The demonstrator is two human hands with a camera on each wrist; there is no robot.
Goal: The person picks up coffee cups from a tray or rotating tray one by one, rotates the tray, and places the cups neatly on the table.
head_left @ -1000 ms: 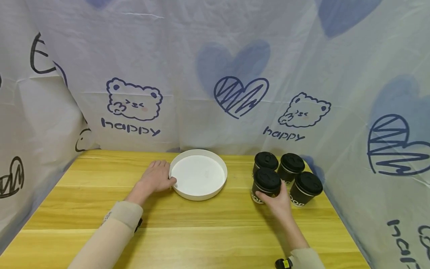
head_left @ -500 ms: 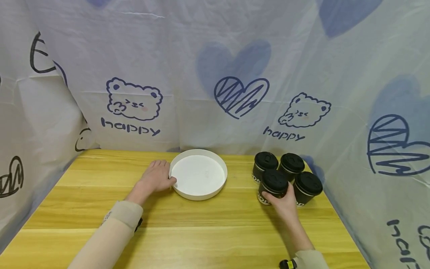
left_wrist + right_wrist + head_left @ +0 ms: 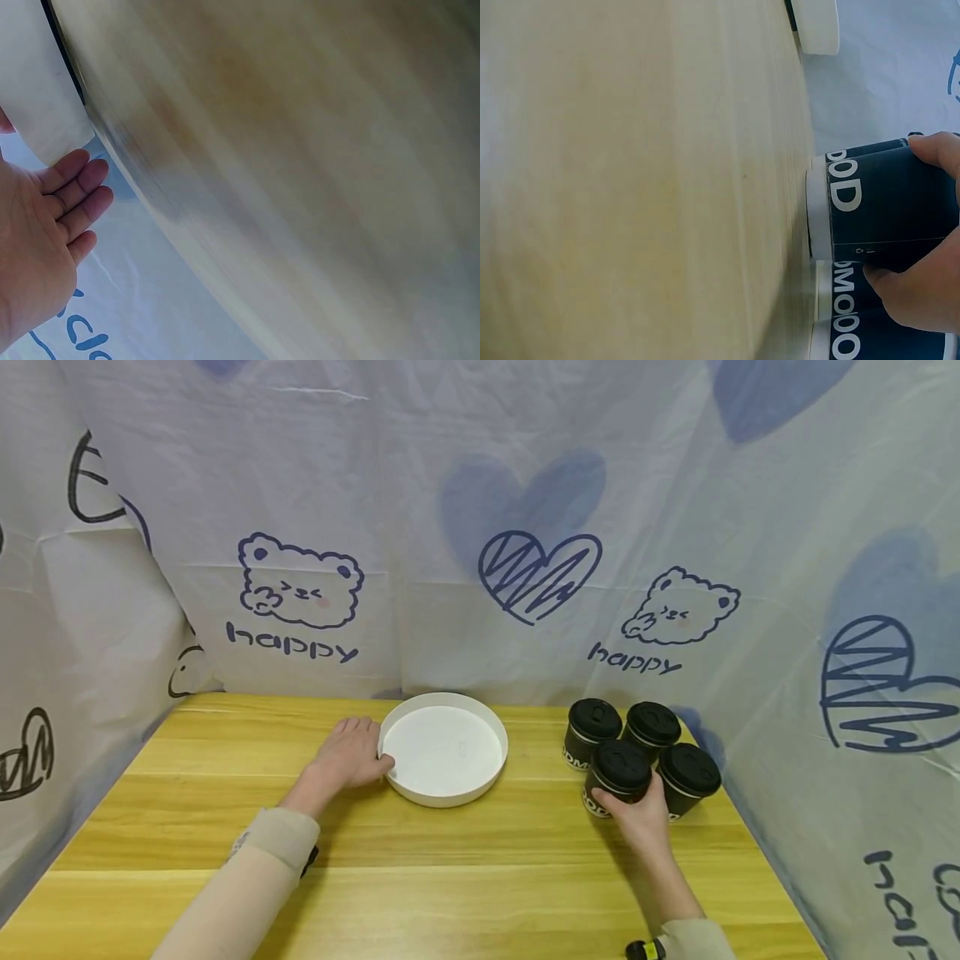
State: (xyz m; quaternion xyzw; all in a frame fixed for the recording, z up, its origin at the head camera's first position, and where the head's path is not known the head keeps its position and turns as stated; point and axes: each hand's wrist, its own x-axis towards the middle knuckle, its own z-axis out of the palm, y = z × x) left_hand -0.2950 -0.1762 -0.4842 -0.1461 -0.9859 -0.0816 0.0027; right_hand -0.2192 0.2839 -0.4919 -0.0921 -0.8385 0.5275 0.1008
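A round white tray [image 3: 444, 752] with a low rim lies on the table. My left hand [image 3: 348, 756] holds its left side, with the thumb at the rim; in the left wrist view the fingers [image 3: 79, 191] lie against the tray's wall [image 3: 52, 90]. On the right, my right hand [image 3: 641, 814] grips a black paper cup [image 3: 618, 772] with a black lid, the thumb on its near left side. That cup stands at the front of a close group, beside a back-left cup [image 3: 592, 731], a back-right cup [image 3: 652, 727] and a right cup [image 3: 686, 777].
The wooden table [image 3: 450, 877] runs up to a pale cloth backdrop [image 3: 420, 643] with hearts and bears. Cloth also hangs along both sides. Bare tabletop lies between tray and cups and in front of them.
My right hand has moved the front cup a little to the right and slightly nearer, in among the other cups. My left hand and the tray have stayed still.
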